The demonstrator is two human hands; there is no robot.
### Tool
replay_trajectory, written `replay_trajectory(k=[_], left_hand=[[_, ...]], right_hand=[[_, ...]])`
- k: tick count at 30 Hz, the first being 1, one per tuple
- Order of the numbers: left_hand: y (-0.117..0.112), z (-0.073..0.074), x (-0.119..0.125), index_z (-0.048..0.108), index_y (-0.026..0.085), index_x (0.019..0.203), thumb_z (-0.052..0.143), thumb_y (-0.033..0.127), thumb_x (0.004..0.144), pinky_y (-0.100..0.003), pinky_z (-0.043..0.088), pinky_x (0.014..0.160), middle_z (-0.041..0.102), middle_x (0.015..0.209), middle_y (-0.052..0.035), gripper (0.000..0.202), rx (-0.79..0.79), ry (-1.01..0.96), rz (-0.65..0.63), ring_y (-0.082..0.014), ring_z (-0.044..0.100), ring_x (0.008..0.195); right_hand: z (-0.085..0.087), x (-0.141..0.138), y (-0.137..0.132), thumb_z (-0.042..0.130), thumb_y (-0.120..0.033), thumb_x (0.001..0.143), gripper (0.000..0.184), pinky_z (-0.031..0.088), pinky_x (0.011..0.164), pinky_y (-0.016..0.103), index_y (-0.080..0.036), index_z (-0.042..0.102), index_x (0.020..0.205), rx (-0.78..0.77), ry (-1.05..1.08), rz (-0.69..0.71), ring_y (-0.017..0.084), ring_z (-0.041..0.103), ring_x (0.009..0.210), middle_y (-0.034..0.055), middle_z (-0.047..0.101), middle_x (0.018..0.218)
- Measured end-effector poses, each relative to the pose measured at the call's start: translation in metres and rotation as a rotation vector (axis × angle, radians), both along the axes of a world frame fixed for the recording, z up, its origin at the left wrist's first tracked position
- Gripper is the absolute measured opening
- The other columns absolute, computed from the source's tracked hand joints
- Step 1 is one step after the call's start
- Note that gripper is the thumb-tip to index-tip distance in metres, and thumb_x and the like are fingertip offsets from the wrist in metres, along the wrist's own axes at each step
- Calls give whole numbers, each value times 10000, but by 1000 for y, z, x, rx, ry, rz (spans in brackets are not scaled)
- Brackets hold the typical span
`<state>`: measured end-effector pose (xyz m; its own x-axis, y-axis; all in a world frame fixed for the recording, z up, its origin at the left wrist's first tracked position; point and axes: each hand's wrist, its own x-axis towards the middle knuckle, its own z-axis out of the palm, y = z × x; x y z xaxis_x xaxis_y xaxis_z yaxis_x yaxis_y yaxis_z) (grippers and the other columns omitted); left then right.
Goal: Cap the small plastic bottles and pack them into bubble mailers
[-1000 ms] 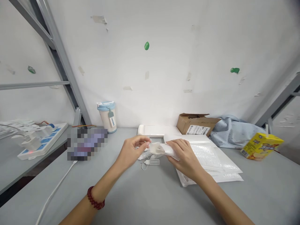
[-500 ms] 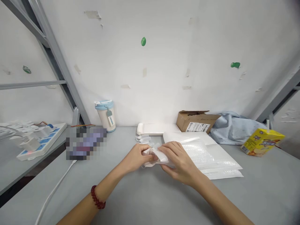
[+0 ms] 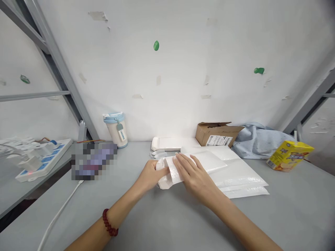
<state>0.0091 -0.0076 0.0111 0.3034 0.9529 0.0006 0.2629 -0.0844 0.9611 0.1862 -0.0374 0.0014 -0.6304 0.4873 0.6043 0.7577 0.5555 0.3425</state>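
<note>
My left hand closes around the near-left end of a crumpled white plastic bag, its thumb across the top. A white bubble-textured pouch covers part of the bag, its open edge facing left. Closed over that pouch is my right hand, fingers together across its upper side; the thumb is hidden. The pouch's flat end reaches out to the right beyond the fingers. What the white bag contains cannot be seen. Larger white bubble mailers lie beneath and right of my right hand.
Behind my hands are small clear packets and a flat white box. A cardboard box, blue cloth and yellow carton stand right. Left are a tumbler, blurred phone with cable, and power strip.
The white pouch now lies across the crumpled bag, with its flat end lifted over the mailers. My right hand's fingers have straightened along it. The view has shifted slightly.
</note>
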Motion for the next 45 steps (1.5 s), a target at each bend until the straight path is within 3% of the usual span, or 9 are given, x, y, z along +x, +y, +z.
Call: replay_trajectory(k=[5,10,17,20,24,31,40,45], left_hand=[[-2,1,0,409,169,487,511,337,705,-198,312,412,410,455,38,294,-90,38,-25,-90,392,444],[-5,5,-1,511,158,620,503,261,709,-187,338,458,486,566,33,136,-35,-33,-28,-97,442,528],[-2,2,-2,463,163,577,539,210,652,-189,306,463,413,546,53,117,39,-21,56,-86,396,513],[-1,8,-6,471,162,571,538,257,682,-201,322,481,448,555,39,160,81,18,1,-101,417,531],[1,15,-11,558,154,694,481,354,763,-222,379,570,547,670,2,225,118,-29,-73,-130,483,628],[2,3,-6,473,145,556,519,251,683,-193,280,482,385,535,48,171,107,-10,46,-84,364,519],[1,10,-10,447,147,532,432,286,779,-202,248,493,317,541,42,285,258,93,-39,-83,312,539],[1,3,-5,440,144,500,506,264,746,-197,257,468,330,508,50,282,185,17,10,-71,328,502]], right_hand=[[1,1,-1,333,-11,847,361,458,889,415,-96,526,1140,51,-5,125,225,502,1127,143,593,1154],[2,1,-3,345,-42,868,326,472,876,402,-116,557,1103,65,25,184,209,530,1099,125,622,1113],[4,-4,-7,364,-62,876,298,478,864,375,-101,577,1081,78,18,211,214,542,1083,108,620,1128],[6,-2,-5,360,-57,876,302,478,859,374,-109,575,1082,86,32,193,212,536,1091,102,619,1130],[7,3,-2,364,-35,866,310,472,860,373,-124,574,1076,94,65,179,208,531,1097,102,623,1121],[4,1,-2,387,-40,862,297,466,858,391,-115,562,1090,77,17,187,223,522,1104,126,615,1120],[5,3,3,406,-9,839,309,456,853,373,-109,557,1090,82,66,185,207,520,1096,117,614,1123],[3,1,3,360,4,829,357,453,850,381,-78,526,1135,61,24,156,220,505,1115,128,596,1154]])
